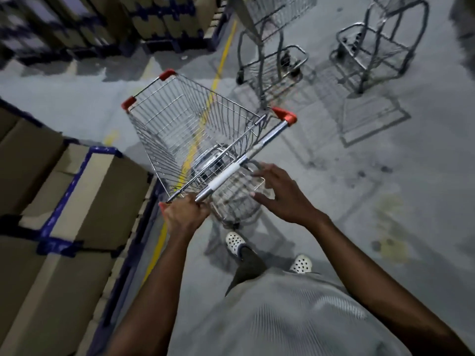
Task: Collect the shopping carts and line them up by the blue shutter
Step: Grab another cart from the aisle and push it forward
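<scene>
A wire shopping cart [190, 129] with red corner caps stands right in front of me, turned at an angle over a yellow floor line. My left hand [183, 213] grips the near end of its chrome handle bar [246, 158]. My right hand [280, 194] hovers just behind the handle with fingers spread and holds nothing. Two more empty carts stand farther off: one [272, 47] at the top centre and another [377, 39] at the top right. No blue shutter is in view.
Cardboard boxes on blue-framed racks [64, 191] crowd the left side, close to the cart. More boxed racks [108, 24] line the back left. Grey concrete floor [398, 176] stretches to the right. My feet in white clogs [235, 241] are below the cart.
</scene>
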